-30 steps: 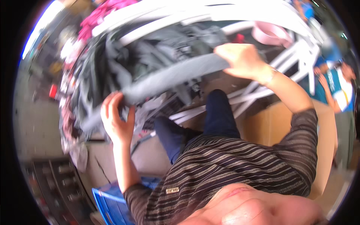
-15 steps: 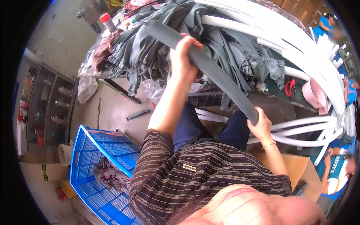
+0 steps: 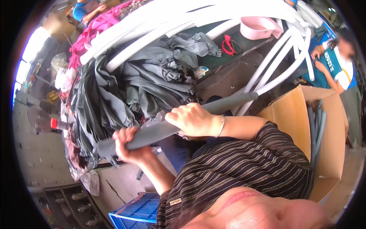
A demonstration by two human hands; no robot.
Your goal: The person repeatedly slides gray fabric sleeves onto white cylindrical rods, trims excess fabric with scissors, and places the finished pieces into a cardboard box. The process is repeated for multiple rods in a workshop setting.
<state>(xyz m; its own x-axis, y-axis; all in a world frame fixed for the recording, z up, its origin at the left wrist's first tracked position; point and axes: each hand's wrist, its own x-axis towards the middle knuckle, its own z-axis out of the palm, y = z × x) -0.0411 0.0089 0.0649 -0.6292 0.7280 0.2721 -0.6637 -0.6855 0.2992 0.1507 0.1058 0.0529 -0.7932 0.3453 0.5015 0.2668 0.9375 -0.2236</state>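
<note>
A long grey cloth-covered tube (image 3: 230, 102) slants across in front of me, its lower end to the left and its upper end to the right. Near the lower end, my left hand (image 3: 131, 147) is closed around it. My right hand (image 3: 193, 119), with a thin bracelet at the wrist, grips the tube around its middle. Behind the tube, a heap of grey fabric sleeves (image 3: 110, 91) hangs over the table edge. Whether a cloth fold at the tube's lower end belongs to it or to the heap, I cannot tell.
Long white tubes (image 3: 183, 17) lie across the table behind the heap, and several bend down at the right. A pink container (image 3: 255, 28) and a red band (image 3: 228, 45) are on the table. A cardboard box (image 3: 328, 141) holds grey tubes. A blue basket (image 3: 137, 210) stands below; a co-worker (image 3: 335, 63) is at right.
My view has turned to the right, bringing the cardboard box into fuller view. My right hand has moved from the tube's near end to its middle; the left hand still grips it.
</note>
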